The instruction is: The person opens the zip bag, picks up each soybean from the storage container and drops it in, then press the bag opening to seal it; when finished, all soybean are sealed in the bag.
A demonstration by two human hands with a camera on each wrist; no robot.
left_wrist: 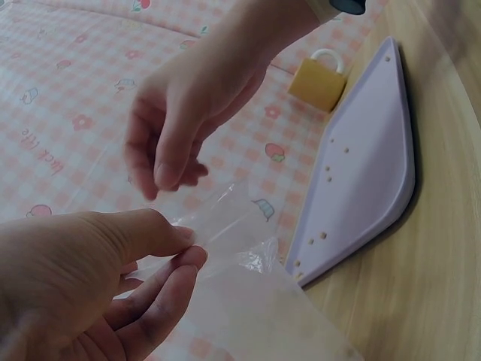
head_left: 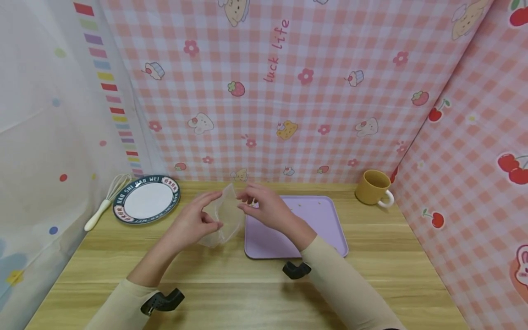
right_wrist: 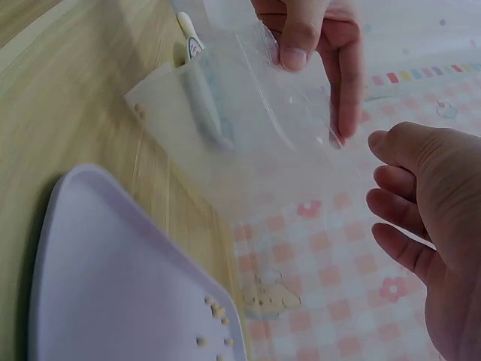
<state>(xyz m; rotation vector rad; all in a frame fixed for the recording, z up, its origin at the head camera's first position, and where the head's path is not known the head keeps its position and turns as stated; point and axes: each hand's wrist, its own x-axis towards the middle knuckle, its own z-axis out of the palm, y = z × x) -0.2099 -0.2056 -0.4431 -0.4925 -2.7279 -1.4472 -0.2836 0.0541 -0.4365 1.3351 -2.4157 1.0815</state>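
A clear plastic bag hangs upright over the table, left of a lilac tray. My left hand pinches its upper edge between thumb and fingers, as the left wrist view shows. Close by the bag's other side is my right hand, its fingers loosely bent. In the right wrist view no object shows between that hand's thumb and fingers. Small tan bits lie scattered on the tray. A few similar bits show at a lower corner of the bag.
A white plate with a dark patterned rim lies at the back left, beside a whisk with a cream handle. At the back right stands a yellow mug with a white handle. Checked cloth walls enclose the wooden table.
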